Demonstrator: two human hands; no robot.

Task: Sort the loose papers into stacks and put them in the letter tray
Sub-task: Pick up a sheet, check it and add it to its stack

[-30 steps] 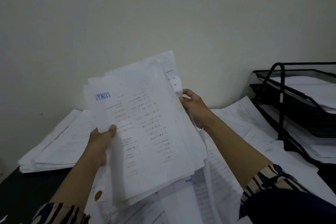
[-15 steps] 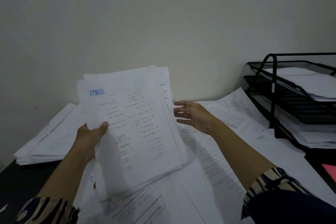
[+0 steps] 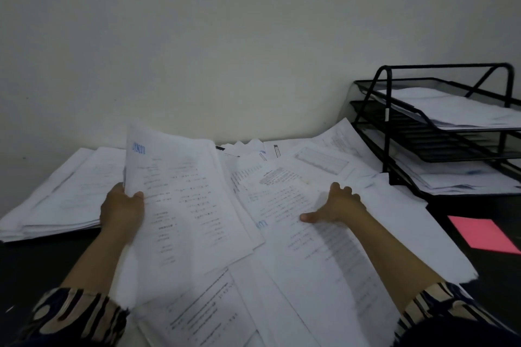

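Sorting partway done; most papers were not yet in the tray.

Left grip (image 3: pixel 122 207) was clamped on a sheaf (image 3: pixel 186 205) at 9 o'clock; right grip (image 3: pixel 337 205) lay flat, fingers apart, on loose papers (image 3: pixel 324 256) mid-surface. One stack (image 3: pixel 62 200) sat at far 9. Tray (image 3: pixel 439 149) at 2 o'clock held some sheets per tier. Loose pile was left to sort and file.

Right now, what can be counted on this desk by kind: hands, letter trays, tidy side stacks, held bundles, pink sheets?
Hands: 2, the left hand and the right hand
Letter tray: 1
Side stack: 1
Held bundle: 1
Pink sheet: 1
Total: 6
The loose papers overlap too much to count.
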